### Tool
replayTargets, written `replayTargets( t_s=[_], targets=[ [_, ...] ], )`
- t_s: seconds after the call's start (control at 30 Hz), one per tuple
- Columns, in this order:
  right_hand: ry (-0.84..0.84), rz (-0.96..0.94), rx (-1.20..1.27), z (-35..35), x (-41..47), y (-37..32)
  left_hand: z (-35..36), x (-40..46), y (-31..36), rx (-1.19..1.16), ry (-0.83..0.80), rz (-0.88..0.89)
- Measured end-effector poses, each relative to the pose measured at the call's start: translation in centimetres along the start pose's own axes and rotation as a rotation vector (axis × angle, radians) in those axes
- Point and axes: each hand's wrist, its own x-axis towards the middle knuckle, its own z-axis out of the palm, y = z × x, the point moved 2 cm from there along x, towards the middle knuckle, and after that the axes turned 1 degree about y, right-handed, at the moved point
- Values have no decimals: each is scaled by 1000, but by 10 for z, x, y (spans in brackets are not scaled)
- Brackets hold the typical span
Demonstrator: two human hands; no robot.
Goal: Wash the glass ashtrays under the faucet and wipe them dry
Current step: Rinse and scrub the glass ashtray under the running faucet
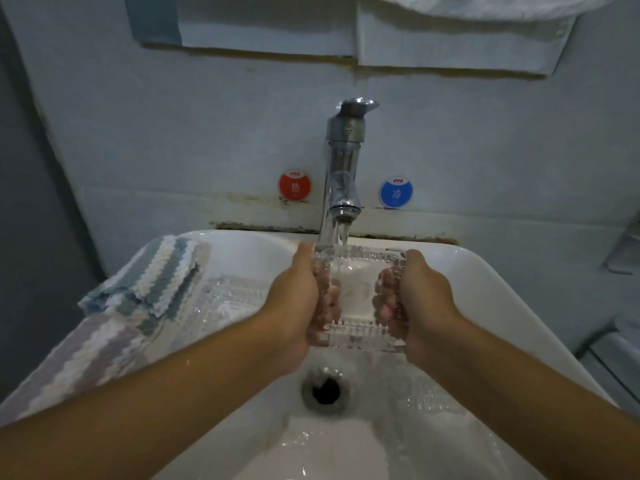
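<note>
A square clear glass ashtray (pixel 358 296) with ribbed edges is held over the white sink (pixel 485 306), right under the chrome faucet (pixel 343 174), from which water runs onto it. My left hand (pixel 298 299) grips its left side and my right hand (pixel 419 299) grips its right side, fingers curled underneath and showing through the glass. A second glass ashtray (pixel 228 299) lies on the sink's left ledge. Another glass piece (pixel 426 400) shows in the basin beside my right forearm, partly hidden.
Striped cloths (pixel 152 282) lie on the sink's left rim and hang over its edge. The drain (pixel 325 389) sits below the held ashtray. Red (pixel 295 185) and blue (pixel 396 191) round stickers flank the faucet on the wall. White towels hang above.
</note>
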Motion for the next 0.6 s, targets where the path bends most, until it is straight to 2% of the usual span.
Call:
replayTargets(
  t_s=[0.1, 0.17, 0.27, 0.33, 0.43, 0.6],
  targets=[
    [-50, 65, 30, -1, 0, 1, -1, -1, 2, -113, -96, -117],
    [-22, 55, 2, -2, 1, 2, 3, -3, 1, 12, -28, -27],
    [35, -30, -104, -2, 3, 0, 9, -6, -3, 262, 116, 203],
    [35, -56, -143, -2, 3, -2, 11, -7, -7, 259, 130, 253],
    [-37, -17, -96, -2, 2, -3, 5, -7, -2, 140, 127, 169],
    [-126, 78, -9, -3, 3, 1, 2, -7, 6, -122, -79, -78]
  ],
)
